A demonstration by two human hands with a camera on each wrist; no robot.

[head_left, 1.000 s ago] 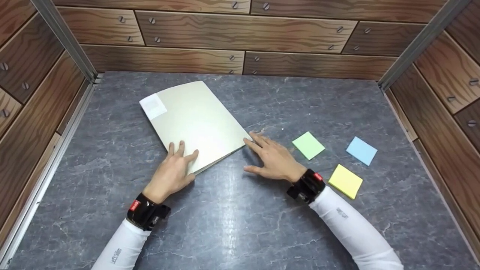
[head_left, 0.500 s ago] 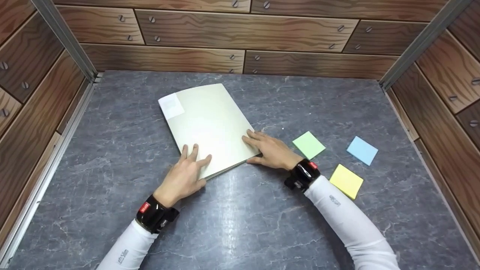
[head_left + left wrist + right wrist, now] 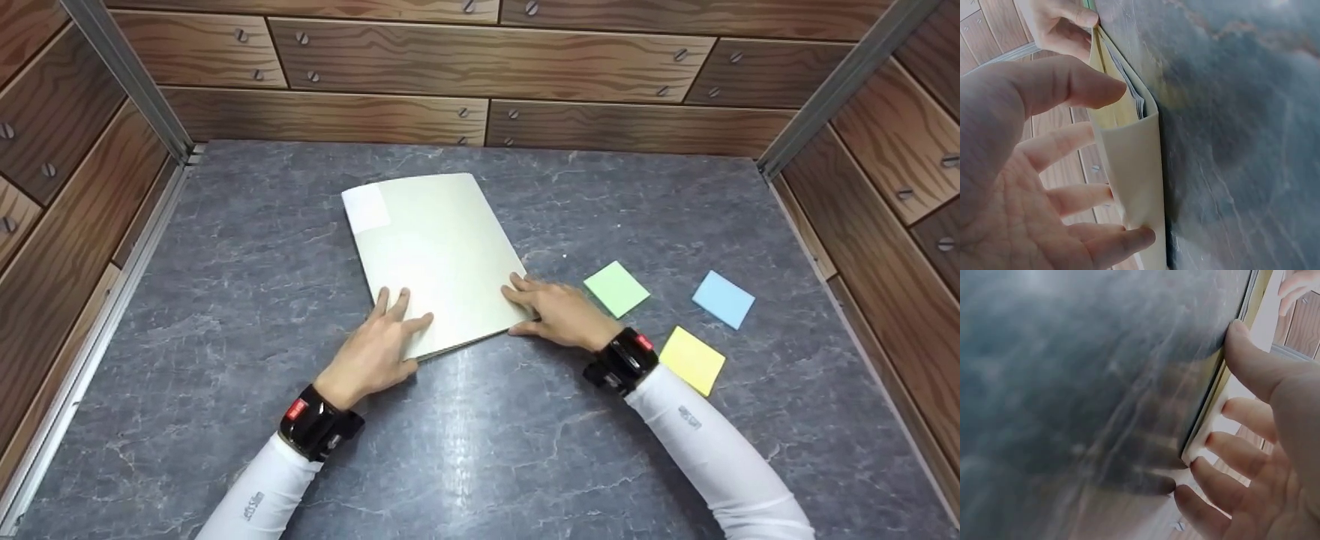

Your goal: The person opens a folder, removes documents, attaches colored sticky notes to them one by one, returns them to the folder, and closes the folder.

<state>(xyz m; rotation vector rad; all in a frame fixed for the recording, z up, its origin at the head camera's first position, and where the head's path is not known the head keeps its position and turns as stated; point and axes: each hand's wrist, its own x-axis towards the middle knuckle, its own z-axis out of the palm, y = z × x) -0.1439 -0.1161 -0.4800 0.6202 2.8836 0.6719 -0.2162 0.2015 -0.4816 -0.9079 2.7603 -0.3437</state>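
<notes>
A cream file folder [image 3: 442,247] with a white label [image 3: 367,208] at its far left corner lies closed on the table, papers [image 3: 1135,101] showing inside its near edge. My left hand [image 3: 365,352] rests at its near left corner, fingers spread over the cover and the spine, thumb at the near edge. At the near right corner is my right hand [image 3: 564,311]. Its fingertips touch the cover and right side, while the thumb [image 3: 1241,349] lies against the near edge. Both hands' fingers are fairly straight.
Right of the folder lie three sticky note pads: green [image 3: 616,289], blue [image 3: 724,300] and yellow [image 3: 693,361]. The yellow one sits close beside the right sleeve [image 3: 712,442]. Wood-patterned panels [image 3: 480,67] wall the grey table [image 3: 480,450] at the back and sides.
The folder has slid to the right and turned a little straighter, with my left hand moving along. My right hand has come onto its near right corner. The note pads have stayed put.
</notes>
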